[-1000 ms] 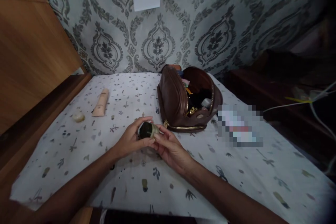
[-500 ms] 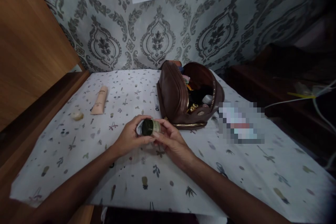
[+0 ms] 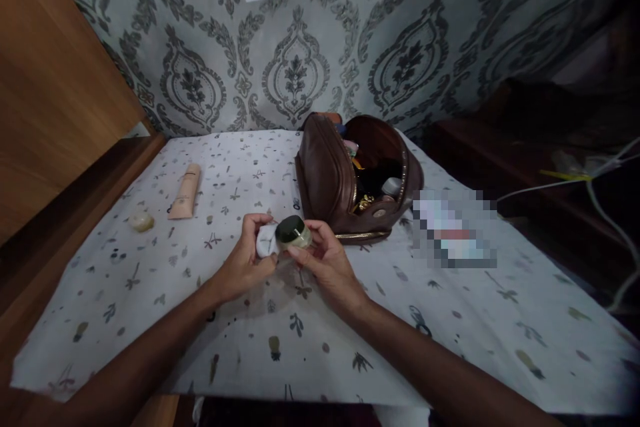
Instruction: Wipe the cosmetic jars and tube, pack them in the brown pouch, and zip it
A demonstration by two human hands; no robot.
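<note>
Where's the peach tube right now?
In the head view the peach tube lies far left on the tablecloth, beside a small pale lump, well left of the brown pouch.

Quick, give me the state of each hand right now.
Left hand: closed on a small white cloth.
Right hand: holding a small dark-lidded jar in its fingertips.
</note>
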